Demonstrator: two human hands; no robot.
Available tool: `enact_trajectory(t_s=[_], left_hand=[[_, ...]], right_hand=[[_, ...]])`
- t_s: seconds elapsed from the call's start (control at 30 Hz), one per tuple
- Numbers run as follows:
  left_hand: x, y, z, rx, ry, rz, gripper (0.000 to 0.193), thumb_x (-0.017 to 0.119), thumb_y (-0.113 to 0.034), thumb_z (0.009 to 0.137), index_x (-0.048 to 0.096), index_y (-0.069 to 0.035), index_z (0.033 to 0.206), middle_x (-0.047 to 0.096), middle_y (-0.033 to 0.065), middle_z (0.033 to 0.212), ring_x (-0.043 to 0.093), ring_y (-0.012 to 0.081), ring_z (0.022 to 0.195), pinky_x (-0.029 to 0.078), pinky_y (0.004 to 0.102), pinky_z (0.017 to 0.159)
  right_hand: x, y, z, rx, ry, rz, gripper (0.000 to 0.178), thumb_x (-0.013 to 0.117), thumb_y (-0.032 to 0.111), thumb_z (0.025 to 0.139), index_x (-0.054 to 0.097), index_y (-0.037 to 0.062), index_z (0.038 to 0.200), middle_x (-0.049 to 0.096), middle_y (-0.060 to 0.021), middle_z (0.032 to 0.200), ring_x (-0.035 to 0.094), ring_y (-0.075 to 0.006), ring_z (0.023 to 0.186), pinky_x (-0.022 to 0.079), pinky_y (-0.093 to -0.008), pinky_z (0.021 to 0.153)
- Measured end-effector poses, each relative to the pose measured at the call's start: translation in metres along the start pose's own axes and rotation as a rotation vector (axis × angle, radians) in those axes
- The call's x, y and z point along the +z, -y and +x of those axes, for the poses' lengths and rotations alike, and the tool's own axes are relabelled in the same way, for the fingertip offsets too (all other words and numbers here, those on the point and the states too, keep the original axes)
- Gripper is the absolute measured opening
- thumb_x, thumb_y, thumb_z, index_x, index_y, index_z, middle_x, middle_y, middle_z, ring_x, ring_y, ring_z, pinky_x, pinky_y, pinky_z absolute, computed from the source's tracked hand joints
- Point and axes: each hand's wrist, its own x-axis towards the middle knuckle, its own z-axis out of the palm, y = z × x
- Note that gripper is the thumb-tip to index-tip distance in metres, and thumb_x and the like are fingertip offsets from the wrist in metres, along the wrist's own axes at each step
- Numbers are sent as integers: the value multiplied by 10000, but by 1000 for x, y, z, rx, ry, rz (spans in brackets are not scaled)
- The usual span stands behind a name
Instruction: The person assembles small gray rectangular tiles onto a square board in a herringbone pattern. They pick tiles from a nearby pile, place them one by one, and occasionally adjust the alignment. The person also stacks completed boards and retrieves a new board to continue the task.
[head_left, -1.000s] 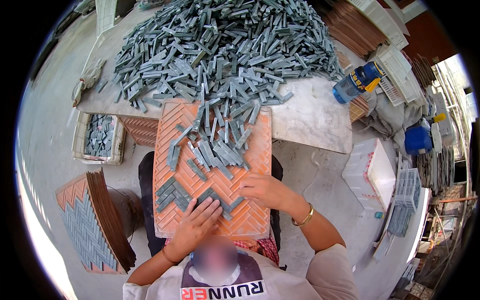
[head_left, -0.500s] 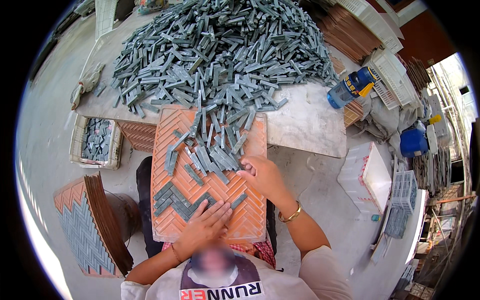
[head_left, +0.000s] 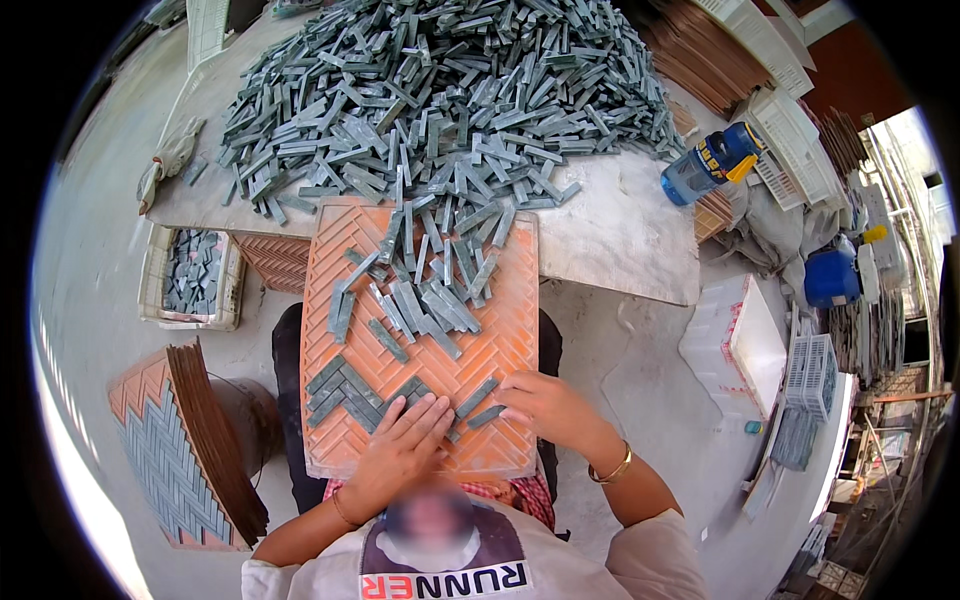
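An orange mould tray (head_left: 330, 450) with herringbone grooves lies in front of me. My left hand (head_left: 408, 448) rests flat near its lower middle, fingers stretched out over laid grey-green stone strips (head_left: 345, 396) that form a zigzag. At the tray's right side my right hand (head_left: 556, 408) pinches the end of one stone strip (head_left: 486, 417). That strip is just below another strip (head_left: 477, 397) set slantwise in the grooves. Loose strips (head_left: 432, 308) lie jumbled on the upper half of the tray.
A large heap of stone strips (head_left: 440, 110) covers the table (head_left: 620, 230) beyond the tray. A blue bottle (head_left: 700, 170) stands at its right. A crate of stone pieces (head_left: 190, 280) and a stack of trays (head_left: 175, 460) are at left, a white box (head_left: 730, 345) at right.
My right hand has moved from beside the loose strips down toward the tray's lower right, and a strip now shows in its fingers. My left hand has stayed nearly in place.
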Motion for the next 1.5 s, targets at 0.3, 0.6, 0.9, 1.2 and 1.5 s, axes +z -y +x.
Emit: enact_trajectory(t_s=[0.3,0.6,0.9,1.2,1.5], left_hand=[[4,5,-13,22,-94,-36,466,601,-183,838,513,-51,1276,472,73,1377,425,240,1293,297,437,1088],[3,3,-5,130,-56,-77,406,543,-127,837,554,-58,1237,519,70,1331,452,229,1272,309,441,1078],[0,0,-2,121,-38,-76,392,547,-152,844,568,-58,1224,524,66,1326,456,219,1270,306,427,1081],[5,4,-6,122,-24,-77,423,545,-168,835,553,-62,1244,503,67,1349,445,216,1281,298,416,1091],[-1,0,19,165,-6,-21,466,568,-181,824,529,-46,1268,491,100,1357,439,238,1284,302,422,1087]], right_hand=[[10,-4,13,-46,-54,38,191,706,86,728,584,35,865,542,-83,874,568,-270,811,480,-357,711],[3,-10,14,-27,-284,11,174,722,91,753,631,25,885,618,-86,829,595,-231,663,491,-325,623],[8,-16,73,258,-426,193,206,704,78,766,628,-11,936,634,-106,783,594,-171,628,477,-279,585],[2,-44,29,372,-413,382,147,629,84,853,667,-28,940,617,-45,758,549,-86,625,456,-231,551],[15,1,-37,669,-350,529,161,633,106,855,652,-18,957,638,-48,752,567,-88,615,454,-249,565]])
